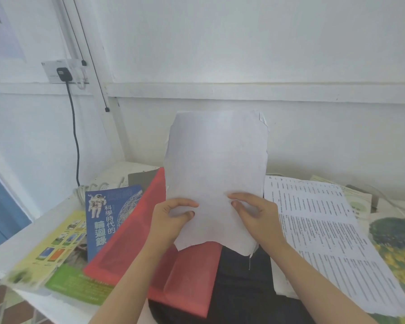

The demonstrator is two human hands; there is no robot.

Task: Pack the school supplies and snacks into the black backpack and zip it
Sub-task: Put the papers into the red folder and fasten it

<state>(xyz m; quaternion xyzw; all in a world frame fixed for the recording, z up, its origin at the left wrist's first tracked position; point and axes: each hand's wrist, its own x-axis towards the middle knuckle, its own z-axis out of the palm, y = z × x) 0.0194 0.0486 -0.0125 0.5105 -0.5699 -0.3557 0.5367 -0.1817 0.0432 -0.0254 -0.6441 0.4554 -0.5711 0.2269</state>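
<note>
Left hand [171,216] and right hand [253,213] each pinch the lower part of the white paper sheets [216,160], thumbs on the near face. Sheets are held upright, clear of the counter [21,244]. Directly below is the black backpack [241,288], between the red folder [136,242] and the printed sheet [325,230]; the folder overlaps the bag's left side. Can't tell if the zip is open. Blue book [103,218] is left of the folder, not yet packed.

Step, as I read it: loading paper, early in the job. Next: find the bag mouth, lower the sheets bottom edge first. They're floppy, so likely to buckle at the rim.
</note>
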